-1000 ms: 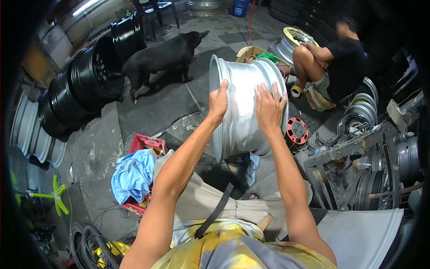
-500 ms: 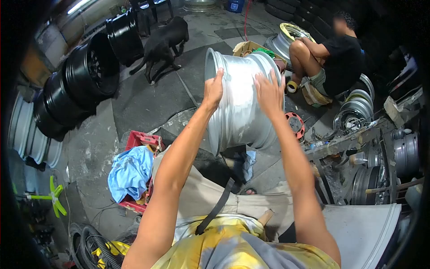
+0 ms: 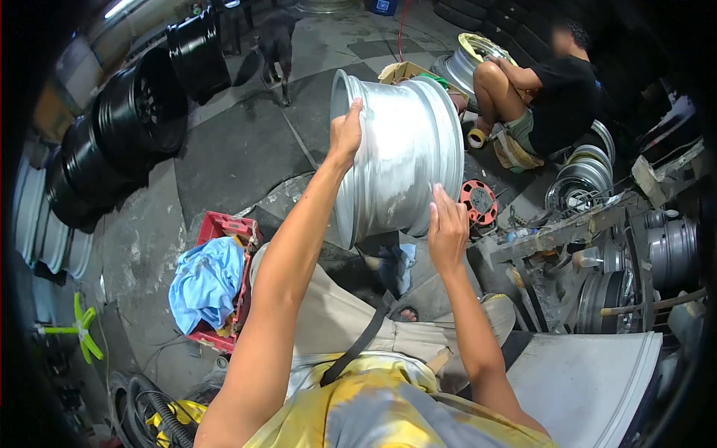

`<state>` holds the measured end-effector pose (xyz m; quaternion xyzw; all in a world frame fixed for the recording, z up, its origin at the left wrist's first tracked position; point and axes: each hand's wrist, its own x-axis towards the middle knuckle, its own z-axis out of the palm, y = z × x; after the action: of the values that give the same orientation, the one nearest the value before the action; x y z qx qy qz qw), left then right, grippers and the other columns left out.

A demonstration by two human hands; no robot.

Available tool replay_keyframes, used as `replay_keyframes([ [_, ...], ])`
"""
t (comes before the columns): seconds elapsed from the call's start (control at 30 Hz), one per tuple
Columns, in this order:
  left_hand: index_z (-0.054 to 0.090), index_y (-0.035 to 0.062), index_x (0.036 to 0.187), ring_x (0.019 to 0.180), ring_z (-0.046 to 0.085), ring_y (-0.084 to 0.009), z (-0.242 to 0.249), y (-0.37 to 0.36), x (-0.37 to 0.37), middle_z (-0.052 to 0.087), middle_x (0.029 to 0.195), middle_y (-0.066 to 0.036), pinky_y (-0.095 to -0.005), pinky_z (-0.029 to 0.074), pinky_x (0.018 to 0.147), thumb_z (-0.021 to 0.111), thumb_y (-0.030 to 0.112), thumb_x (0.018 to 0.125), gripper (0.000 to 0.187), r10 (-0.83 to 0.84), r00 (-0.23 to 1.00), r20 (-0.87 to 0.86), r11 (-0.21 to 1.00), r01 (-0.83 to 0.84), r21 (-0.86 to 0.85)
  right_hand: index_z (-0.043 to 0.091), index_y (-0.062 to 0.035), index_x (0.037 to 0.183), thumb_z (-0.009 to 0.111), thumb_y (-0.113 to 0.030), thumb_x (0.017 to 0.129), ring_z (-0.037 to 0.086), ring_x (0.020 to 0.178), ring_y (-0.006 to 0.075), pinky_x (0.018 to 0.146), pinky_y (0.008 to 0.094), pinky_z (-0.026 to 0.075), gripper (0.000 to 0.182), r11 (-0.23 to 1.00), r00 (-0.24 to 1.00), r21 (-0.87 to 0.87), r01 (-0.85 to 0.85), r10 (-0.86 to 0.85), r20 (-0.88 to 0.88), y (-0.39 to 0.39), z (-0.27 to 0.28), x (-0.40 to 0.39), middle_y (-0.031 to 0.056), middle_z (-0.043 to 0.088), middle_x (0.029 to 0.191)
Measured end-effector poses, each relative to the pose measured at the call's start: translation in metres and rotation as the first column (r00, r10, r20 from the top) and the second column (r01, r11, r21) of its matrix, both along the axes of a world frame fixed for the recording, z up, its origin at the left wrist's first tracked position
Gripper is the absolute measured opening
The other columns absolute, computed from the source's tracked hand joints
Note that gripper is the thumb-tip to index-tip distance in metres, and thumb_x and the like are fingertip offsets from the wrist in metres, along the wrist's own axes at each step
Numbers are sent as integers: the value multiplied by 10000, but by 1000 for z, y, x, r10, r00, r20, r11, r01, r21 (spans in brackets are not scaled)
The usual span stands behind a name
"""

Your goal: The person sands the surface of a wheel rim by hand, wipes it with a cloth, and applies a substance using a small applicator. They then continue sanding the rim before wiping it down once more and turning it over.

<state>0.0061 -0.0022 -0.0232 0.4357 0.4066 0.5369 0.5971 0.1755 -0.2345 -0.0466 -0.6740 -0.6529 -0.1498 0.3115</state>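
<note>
A bare silver wheel rim is in front of me on its side, its barrel facing me with a brushed, shiny patch. My left hand grips the left flange, thumb up along the edge. At the lower right of the barrel is my right hand, fingers stretched out and fingertips right at the metal near the right flange. Beyond the rim, a cardboard box shows partly behind it. Below it, a light blue cloth lies by my foot.
A red crate with a blue cloth stands left of my legs. Black rims line the left side. A seated person handles another rim at right. A red reel and a dog are on the floor.
My right hand has slid from the upper right of the barrel down to its lower right. My left hand keeps its hold on the flange. The dog has moved farther back.
</note>
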Motion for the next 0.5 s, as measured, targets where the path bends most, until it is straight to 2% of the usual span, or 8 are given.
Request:
replay_keyframes([
  [0.03,718,-94,865,809,593,-133,-3,1,0,680,801,-88,-322,485,753,564,548,1017,678,11,1000,-22,1000,-11,-5,611,-57,1395,632,-105,989,665,1077,286,902,348,534,408,998,997,61,-15,11,71,11,-3,3,103,659,1369],
  [0.07,718,-95,867,810,593,-131,-6,2,-1,680,795,-87,-320,485,758,559,548,1019,680,21,999,-45,1000,-21,-13,611,-57,1395,632,-105,989,665,1077,286,902,348,534,408,998,998,62,-14,10,63,17,-10,1,103,659,1369],
  [0.17,702,-95,839,790,565,-129,-6,-3,-2,644,761,-69,-325,474,742,555,545,1021,682,34,997,-63,999,-35,-18,610,-56,1400,568,-126,1038,637,1241,351,938,416,559,371,1000,989,6,-26,26,-147,26,-36,-16,155,571,1477],
  [0.27,668,-86,785,764,523,-127,-20,0,1,602,740,-58,-333,452,708,550,543,1024,683,44,997,-64,998,-41,47,602,-61,1413,544,-132,1050,633,1246,357,905,423,569,374,999,981,29,17,-11,-195,34,-38,-24,152,545,1503],
  [0.3,636,-54,730,737,485,-124,-16,-4,0,562,720,-40,-341,427,672,549,543,1025,672,38,997,-73,998,-34,59,599,-69,1417,517,-174,1062,653,1197,374,874,435,575,379,997,982,72,17,-3,-188,45,-24,-24,163,541,1499],
  [0.37,631,-37,715,727,481,-119,-12,-6,-1,558,712,-32,-336,424,667,550,542,1026,662,35,997,-76,998,-31,47,606,-66,1401,490,-239,1070,663,1145,400,877,448,567,391,992,979,-113,54,-75,-190,76,16,-18,181,551,1475],
  [0.4,626,-21,699,717,478,-114,-11,-6,-1,554,704,-24,-331,420,663,551,541,1026,654,35,997,-64,999,-33,36,630,-59,1362,466,-289,1074,670,1096,423,897,473,554,404,992,988,-113,46,-62,-144,99,29,-10,184,571,1446],
  [0.5,625,-1,685,690,471,-106,-15,-3,0,551,692,-11,-316,417,643,565,557,1015,651,32,999,6,999,-32,20,642,-57,1337,460,-284,1075,656,1133,421,946,492,534,392,975,998,-221,23,-37,-59,148,58,2,182,591,1423],
])
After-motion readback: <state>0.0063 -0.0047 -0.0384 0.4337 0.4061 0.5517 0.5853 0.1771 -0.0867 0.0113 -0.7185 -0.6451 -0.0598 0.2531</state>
